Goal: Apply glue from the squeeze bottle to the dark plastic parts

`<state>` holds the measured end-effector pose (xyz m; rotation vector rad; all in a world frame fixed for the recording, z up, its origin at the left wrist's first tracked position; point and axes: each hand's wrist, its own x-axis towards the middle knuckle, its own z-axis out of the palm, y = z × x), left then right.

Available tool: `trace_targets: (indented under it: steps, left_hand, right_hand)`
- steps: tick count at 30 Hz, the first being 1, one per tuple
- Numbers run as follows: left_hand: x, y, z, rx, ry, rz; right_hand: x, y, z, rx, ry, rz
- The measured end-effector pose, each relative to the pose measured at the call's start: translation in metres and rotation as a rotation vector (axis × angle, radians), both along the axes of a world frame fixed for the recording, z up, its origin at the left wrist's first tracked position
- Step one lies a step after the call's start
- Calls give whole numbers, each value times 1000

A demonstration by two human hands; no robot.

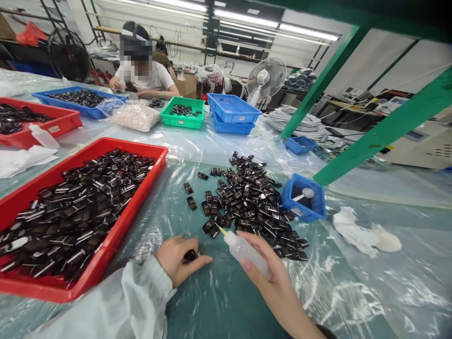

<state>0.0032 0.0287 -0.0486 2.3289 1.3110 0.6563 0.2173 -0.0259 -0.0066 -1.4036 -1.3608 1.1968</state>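
Observation:
A small black part point(189, 256) is held in my left hand point(176, 260), low over the green mat, its thumb stretched out to the right. My right hand point(270, 268) is wrapped round a translucent white squeeze bottle point(247, 252), whose yellow tip points up and left, apart from my left hand. Just beyond both hands lies a loose pile of black parts point(247, 197) on the mat. To the left, a long red tray point(141, 188) is heaped with similar black parts.
A small blue bin point(314, 214) with a white spoon stands right of the pile, near crumpled tissue point(353, 230). Green posts point(381, 127) slant across the right. Behind are a green tray point(181, 120), stacked blue trays point(233, 110) and a seated person point(155, 77).

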Motion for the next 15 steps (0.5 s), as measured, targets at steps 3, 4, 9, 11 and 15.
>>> trace_targets:
  steps: [3,4,9,11,15]
  left_hand:
    - [-2,-4,11,-23,-30,-3]
    - [-2,-5,15,-35,-63,-3]
    - [-3,-13,29,-72,-372,10]
    - [-2,-15,29,-54,-450,-1]
    - [-2,-17,28,-62,-532,11]
  right_hand:
    - [2,0,3,16,6,5]
    - [2,-1,3,23,16,7]
    - [-2,-6,6,56,91,-54]
    - [-6,-9,8,82,85,-131]
    - [-12,-12,11,119,38,-220]
